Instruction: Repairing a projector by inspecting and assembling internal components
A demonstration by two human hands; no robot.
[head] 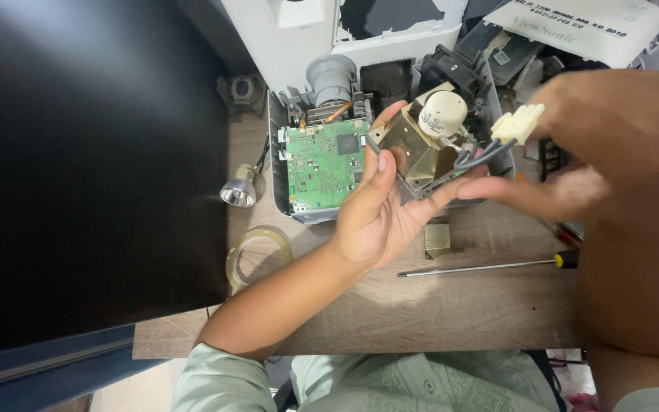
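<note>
Left hand (379,210) is clenched round the lamp module (421,149), palm under it, thumb up the near-left face, fingers wrapped at the far side. Module is held up off the bench (421,305), in front of the opened projector chassis (299,160), tilted so the pale round bulb cap (442,114) faces up and away from the person.

Right hand (596,149) comes in from the right, blurred; fingertips pinch the cream plastic connector (518,123) at the end of the dark cable (478,155). Cable runs from the module's right side up-right to the connector, so the long axis goes left-low to right-high between the two hands. Right hand is nearer the connector, left nearer the module body; the two hands sit close, apart only by the cable's loop.

Outward: green circuit board (322,164) w/ grey lens barrel (331,76) just left of the left hand. On the bench below: small brass-coloured metal block (437,240), long screwdriver (490,266) lying L–R w/ yellow-black handle to the right. Further left: tape roll (258,255), loose reflector bulb (239,189).
</note>
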